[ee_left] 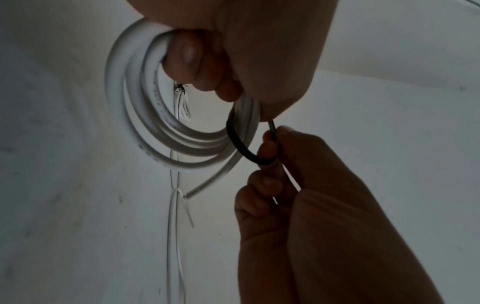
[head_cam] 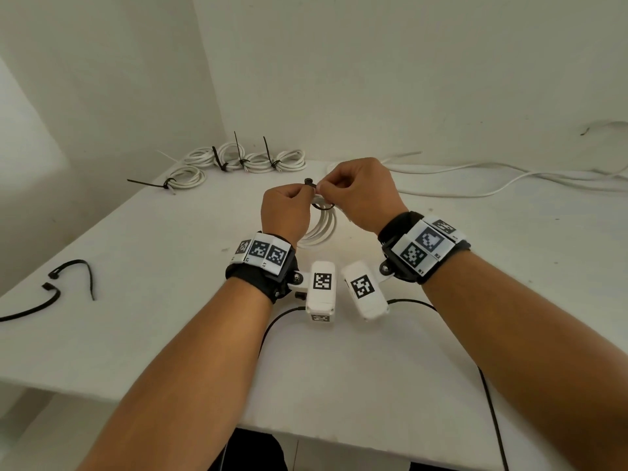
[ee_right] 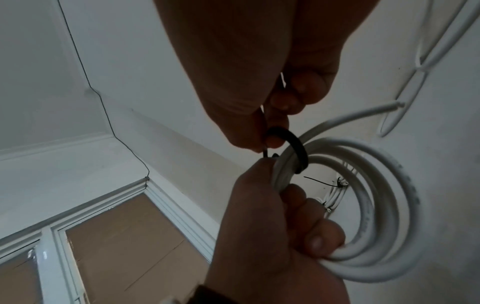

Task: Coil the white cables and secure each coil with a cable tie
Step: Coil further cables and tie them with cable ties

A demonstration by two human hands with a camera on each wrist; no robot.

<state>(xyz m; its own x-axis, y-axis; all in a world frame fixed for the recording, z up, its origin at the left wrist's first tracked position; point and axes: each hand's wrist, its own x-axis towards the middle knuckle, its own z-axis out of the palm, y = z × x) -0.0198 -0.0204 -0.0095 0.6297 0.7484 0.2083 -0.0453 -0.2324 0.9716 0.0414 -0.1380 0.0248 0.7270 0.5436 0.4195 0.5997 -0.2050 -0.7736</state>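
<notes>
A white cable coil (head_cam: 321, 226) hangs in front of me above the white table (head_cam: 170, 300). My left hand (head_cam: 289, 205) grips the coil (ee_right: 376, 205), fingers curled through its loops. A black cable tie (head_cam: 323, 207) is looped loosely round the coil's strands (ee_left: 130, 115). My right hand (head_cam: 356, 193) pinches the tie's tail (ee_left: 272, 131) between thumb and forefinger, right beside the left hand. The tie's loop (ee_right: 296, 144) is wide and not drawn tight. The left wrist view shows the coil's cut end (ee_left: 200, 189) sticking out below.
Several tied white coils (head_cam: 238, 161) lie at the back left of the table. Loose white cables (head_cam: 475, 185) trail along the back right. Spare black cable ties (head_cam: 71, 273) lie near the left edge. Black camera leads (head_cam: 489, 402) run off the front edge.
</notes>
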